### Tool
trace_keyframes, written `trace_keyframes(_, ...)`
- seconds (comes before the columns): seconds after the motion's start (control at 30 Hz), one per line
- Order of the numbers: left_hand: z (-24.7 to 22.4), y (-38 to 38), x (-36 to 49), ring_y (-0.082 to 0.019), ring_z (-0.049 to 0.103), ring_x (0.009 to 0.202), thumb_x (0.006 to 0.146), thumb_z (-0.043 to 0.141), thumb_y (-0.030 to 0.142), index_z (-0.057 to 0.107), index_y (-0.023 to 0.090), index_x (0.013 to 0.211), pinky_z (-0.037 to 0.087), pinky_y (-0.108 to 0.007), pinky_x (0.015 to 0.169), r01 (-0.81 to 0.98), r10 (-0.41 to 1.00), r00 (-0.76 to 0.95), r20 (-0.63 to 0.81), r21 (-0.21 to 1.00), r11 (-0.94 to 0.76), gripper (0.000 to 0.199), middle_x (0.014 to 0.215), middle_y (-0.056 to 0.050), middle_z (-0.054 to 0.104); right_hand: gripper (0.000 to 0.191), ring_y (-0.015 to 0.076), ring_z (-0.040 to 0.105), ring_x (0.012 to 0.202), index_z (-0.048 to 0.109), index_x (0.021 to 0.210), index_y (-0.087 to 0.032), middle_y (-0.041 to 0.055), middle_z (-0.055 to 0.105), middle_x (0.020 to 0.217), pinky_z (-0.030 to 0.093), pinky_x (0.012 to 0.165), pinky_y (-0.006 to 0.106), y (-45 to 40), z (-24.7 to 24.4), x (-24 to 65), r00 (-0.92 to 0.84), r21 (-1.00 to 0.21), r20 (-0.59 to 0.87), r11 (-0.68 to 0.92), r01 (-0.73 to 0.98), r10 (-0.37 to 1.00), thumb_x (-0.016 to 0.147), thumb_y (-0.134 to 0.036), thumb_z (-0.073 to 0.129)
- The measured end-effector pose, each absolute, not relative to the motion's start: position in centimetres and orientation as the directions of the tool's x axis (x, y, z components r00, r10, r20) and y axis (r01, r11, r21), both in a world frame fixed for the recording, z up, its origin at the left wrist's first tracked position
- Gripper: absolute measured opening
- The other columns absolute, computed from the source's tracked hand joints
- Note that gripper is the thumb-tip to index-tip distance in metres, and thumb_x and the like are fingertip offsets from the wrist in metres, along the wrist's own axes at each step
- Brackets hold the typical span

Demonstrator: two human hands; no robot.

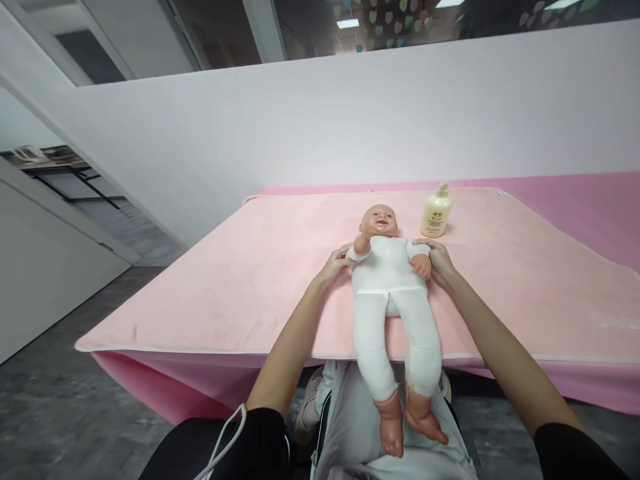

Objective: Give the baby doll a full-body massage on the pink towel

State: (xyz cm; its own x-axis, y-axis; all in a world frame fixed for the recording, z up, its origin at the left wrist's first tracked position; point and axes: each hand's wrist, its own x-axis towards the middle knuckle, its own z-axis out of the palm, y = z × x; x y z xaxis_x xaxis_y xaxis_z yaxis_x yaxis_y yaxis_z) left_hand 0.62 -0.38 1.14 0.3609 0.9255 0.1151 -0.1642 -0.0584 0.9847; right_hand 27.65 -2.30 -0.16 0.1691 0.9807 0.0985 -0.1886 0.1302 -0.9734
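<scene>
A baby doll (390, 267) with a white cloth body lies on its back, head toward the wall. Its legs reach past the table's front edge, over my lap. My left hand (337, 265) grips the doll's bent upper arm on the left of the view, and part of my fingers is hidden by it. On the other side, my right hand (441, 260) is closed around the other upper arm, with fingers over the white sleeve. Just beyond that hand, a cream pump bottle (436, 213) stands upright, apart from it.
A pale pink towel (225, 287) covers the table over a brighter pink cloth (575, 207). The white wall (350, 127) rises behind the table. A white cable (225, 440) runs beside my left sleeve. Grey floor (70, 393) shows at the left.
</scene>
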Motion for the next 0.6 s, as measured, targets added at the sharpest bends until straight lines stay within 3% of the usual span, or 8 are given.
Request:
trace_keyframes(0.07, 1.0, -0.3, 1.0, -0.019, 0.057, 0.088, 0.060, 0.068, 0.027, 0.065, 0.015, 0.099, 0.042, -0.030, 0.077, -0.186, 0.920, 0.380, 0.097, 0.982, -0.026, 0.041, 0.095, -0.007, 0.065, 0.026, 0.0140, 0.055, 0.067, 0.064, 0.079, -0.017, 0.0028, 0.061, 0.076, 0.045, 0.061, 0.027, -2.6, 0.1, 27.4, 0.164, -0.961, 0.087, 0.126, -0.247, 0.983, 0.054, -0.022, 0.055)
trace_keyframes(0.17, 0.7, -0.2, 1.3, -0.016, 0.057, 0.080, 0.063, 0.069, 0.036, 0.065, 0.014, 0.092, 0.042, -0.027, 0.073, -0.206, 0.942, 0.318, 0.111, 0.978, -0.046, 0.037, 0.088, -0.005, 0.065, 0.023, 0.0105, 0.051, 0.062, 0.064, 0.075, -0.016, 0.0004, 0.060, 0.068, 0.042, 0.057, 0.023, -3.0, 0.6, 26.9, 0.188, -0.949, 0.085, 0.137, -0.285, 0.978, 0.053, -0.020, 0.061)
trace_keyframes(0.3, 0.4, 0.1, 1.5, -0.012, 0.055, 0.068, 0.063, 0.070, 0.045, 0.064, 0.015, 0.079, 0.041, -0.024, 0.064, -0.195, 0.976, 0.180, 0.125, 0.977, -0.089, 0.035, 0.075, -0.002, 0.063, 0.031, 0.0103, 0.053, 0.064, 0.063, 0.076, -0.014, 0.0001, 0.061, 0.071, 0.044, 0.058, 0.022, -3.0, 0.6, 26.7, 0.199, -0.950, 0.047, 0.105, -0.293, 0.979, 0.051, -0.031, 0.072)
trace_keyframes(0.47, -0.3, 0.3, 1.8, -0.009, 0.050, 0.055, 0.061, 0.069, 0.053, 0.059, 0.014, 0.066, 0.037, -0.022, 0.053, -0.159, 0.983, 0.163, 0.081, 0.986, -0.055, 0.041, 0.061, 0.000, 0.057, 0.041, 0.0050, 0.040, 0.041, 0.054, 0.066, -0.014, -0.0038, 0.049, 0.051, 0.031, 0.038, 0.019, -2.7, 0.2, 27.1, 0.239, -0.983, 0.015, 0.058, -0.174, 0.971, 0.054, -0.048, 0.073)
trace_keyframes(0.6, -0.6, 0.4, 1.9, -0.008, 0.046, 0.049, 0.058, 0.071, 0.053, 0.057, 0.013, 0.062, 0.033, -0.022, 0.049, -0.133, 0.984, 0.164, 0.073, 0.990, -0.051, 0.043, 0.055, 0.001, 0.053, 0.043, 0.0044, 0.029, 0.030, 0.049, 0.064, -0.016, -0.0057, 0.040, 0.041, 0.018, 0.030, 0.019, -2.8, 0.5, 26.9, 0.171, -1.000, -0.022, -0.018, -0.022, 0.985, 0.061, -0.055, 0.067)
